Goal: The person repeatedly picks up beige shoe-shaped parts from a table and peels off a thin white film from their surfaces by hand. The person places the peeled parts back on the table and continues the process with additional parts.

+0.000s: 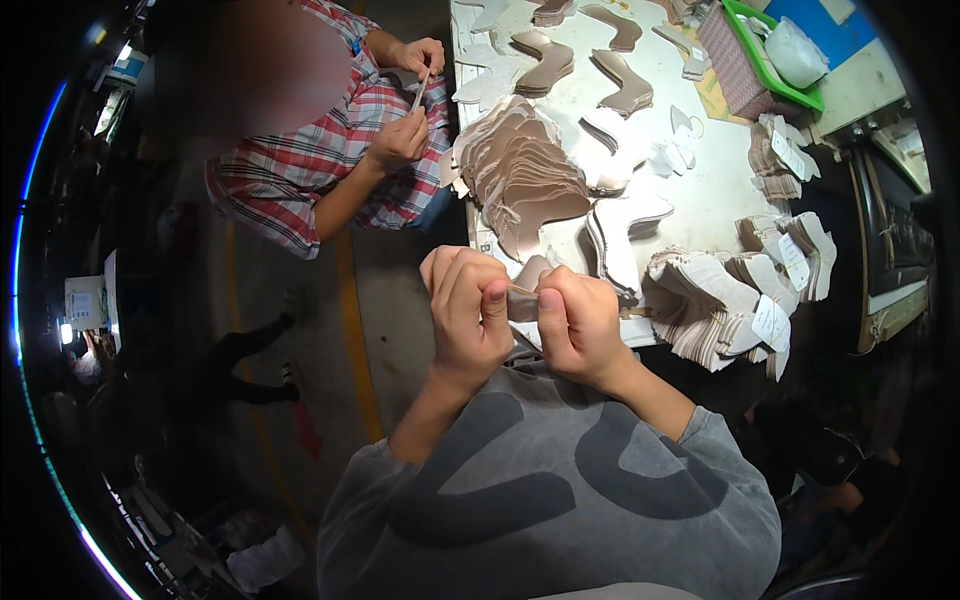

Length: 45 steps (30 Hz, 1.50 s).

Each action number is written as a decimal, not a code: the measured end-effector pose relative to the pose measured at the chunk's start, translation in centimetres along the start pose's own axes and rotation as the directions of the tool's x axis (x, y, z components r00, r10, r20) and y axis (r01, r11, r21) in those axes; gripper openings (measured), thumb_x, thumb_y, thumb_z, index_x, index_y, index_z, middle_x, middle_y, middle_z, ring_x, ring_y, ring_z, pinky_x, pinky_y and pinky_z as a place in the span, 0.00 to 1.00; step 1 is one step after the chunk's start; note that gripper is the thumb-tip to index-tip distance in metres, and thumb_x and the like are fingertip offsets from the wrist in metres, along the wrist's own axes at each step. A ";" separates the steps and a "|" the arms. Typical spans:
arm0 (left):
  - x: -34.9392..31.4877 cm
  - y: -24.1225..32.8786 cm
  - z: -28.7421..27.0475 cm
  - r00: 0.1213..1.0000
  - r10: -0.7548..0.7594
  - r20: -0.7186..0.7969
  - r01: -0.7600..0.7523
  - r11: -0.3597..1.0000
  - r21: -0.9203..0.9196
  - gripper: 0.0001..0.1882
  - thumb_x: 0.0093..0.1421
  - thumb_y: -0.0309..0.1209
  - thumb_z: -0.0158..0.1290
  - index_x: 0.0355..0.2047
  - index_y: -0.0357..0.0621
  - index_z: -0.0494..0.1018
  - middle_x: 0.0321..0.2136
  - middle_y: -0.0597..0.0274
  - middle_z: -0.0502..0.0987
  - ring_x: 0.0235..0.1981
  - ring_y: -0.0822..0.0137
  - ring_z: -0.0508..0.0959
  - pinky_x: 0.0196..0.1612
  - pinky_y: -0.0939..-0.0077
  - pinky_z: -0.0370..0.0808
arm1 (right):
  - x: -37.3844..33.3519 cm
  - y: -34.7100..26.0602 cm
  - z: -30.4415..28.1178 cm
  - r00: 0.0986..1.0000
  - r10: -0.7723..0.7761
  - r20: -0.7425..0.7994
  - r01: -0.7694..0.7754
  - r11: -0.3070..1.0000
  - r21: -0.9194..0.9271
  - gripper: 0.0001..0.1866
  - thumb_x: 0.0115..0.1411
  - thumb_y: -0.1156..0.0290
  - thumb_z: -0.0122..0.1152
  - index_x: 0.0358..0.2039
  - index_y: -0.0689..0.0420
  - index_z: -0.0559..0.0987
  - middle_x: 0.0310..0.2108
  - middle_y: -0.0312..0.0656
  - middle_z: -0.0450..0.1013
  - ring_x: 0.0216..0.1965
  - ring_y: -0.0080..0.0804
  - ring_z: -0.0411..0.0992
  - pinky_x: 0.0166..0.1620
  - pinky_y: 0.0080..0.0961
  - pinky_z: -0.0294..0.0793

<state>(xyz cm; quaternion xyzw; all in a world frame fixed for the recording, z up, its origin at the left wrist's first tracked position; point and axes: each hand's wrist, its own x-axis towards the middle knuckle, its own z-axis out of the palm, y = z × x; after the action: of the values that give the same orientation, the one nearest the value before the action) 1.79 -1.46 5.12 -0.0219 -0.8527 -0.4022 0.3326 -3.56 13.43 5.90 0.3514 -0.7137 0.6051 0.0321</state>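
In the head view, at the centre of the frame, the left hand (468,308) and right hand (582,322) are drawn close together, fingers curled, pinching a thin piece (522,291) between them over the near edge of the desk (732,182). Most of the piece is hidden by the fingers. The step in hand appears to be working this single piece by its edges; the next move seems to call for both thumbs keeping a firm, even pinch so that it doesn't slip or crease. Just beyond lies a fanned stack of brown pieces (530,175); right of centre, tagged stacks (705,285) sit along the desk's edge.
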 end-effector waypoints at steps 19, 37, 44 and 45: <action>-0.1 -1.5 0.1 0.990 0.140 -0.035 -0.144 0.960 -0.242 0.10 0.70 0.36 0.52 0.33 0.46 0.70 0.31 0.58 0.71 0.35 0.55 0.70 0.43 0.59 0.66 | 0.6 -1.3 -2.4 0.748 0.283 0.600 -0.624 0.606 0.492 0.16 0.78 0.63 0.45 0.34 0.59 0.72 0.24 0.28 0.61 0.26 0.16 0.55 0.30 0.20 0.57; -0.6 0.8 -2.3 0.769 -0.321 0.553 0.565 0.745 -0.353 0.19 0.76 0.41 0.49 0.33 0.38 0.68 0.23 0.64 0.65 0.27 0.76 0.62 0.29 0.73 0.64 | -0.8 0.8 -1.4 0.859 0.373 0.352 -0.482 0.820 0.309 0.09 0.70 0.75 0.56 0.31 0.62 0.73 0.23 0.31 0.68 0.27 0.14 0.61 0.30 0.17 0.62; -0.8 0.8 -1.5 0.860 -0.298 0.414 0.455 0.814 -0.361 0.12 0.72 0.28 0.47 0.31 0.34 0.68 0.22 0.54 0.70 0.21 0.66 0.67 0.27 0.69 0.66 | -0.5 0.7 -1.7 0.819 0.411 0.400 -0.569 0.672 0.475 0.11 0.74 0.70 0.55 0.32 0.59 0.72 0.26 0.27 0.66 0.27 0.10 0.60 0.29 0.14 0.60; -0.7 0.8 -1.4 0.847 -0.333 0.415 0.485 0.804 -0.345 0.11 0.71 0.28 0.48 0.31 0.34 0.69 0.23 0.54 0.70 0.21 0.66 0.67 0.26 0.69 0.66 | -0.3 0.8 -1.7 0.813 0.434 0.388 -0.581 0.649 0.492 0.11 0.74 0.70 0.55 0.33 0.59 0.72 0.26 0.26 0.66 0.27 0.10 0.60 0.29 0.14 0.60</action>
<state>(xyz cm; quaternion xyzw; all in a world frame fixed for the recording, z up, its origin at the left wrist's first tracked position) 3.36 -1.76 5.90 0.0234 -0.7678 -0.6360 0.0733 -4.40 15.10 5.54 0.1969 -0.5577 0.7335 -0.3349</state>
